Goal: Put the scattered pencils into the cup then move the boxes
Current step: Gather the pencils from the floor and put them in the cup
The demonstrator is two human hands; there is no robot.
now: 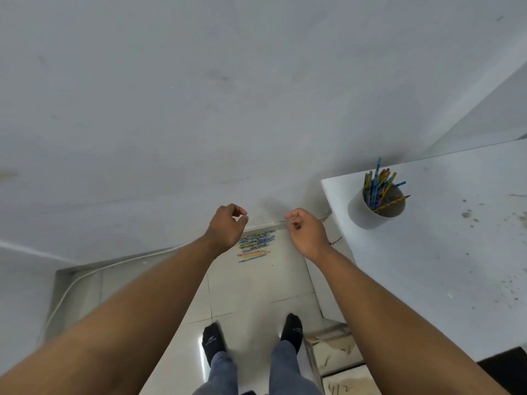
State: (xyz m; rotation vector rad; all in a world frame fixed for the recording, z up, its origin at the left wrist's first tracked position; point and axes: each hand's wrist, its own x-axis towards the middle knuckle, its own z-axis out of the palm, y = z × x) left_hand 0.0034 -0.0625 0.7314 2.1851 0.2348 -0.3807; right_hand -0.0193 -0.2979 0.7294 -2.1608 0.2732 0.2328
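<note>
- loose pencils (255, 246) lie in a flat bunch on the floor, left of the cup (376, 206) and well below it, long axes side to side along the wall
- cup stands upright near the table (456, 252) corner, already holding pencils
- left hand (228, 223) and right hand (306, 232) hover high above the bunch, fingers loosely curled, holding nothing
- right hand is nearer the cup; I reckon it carries, after a long reach down
</note>
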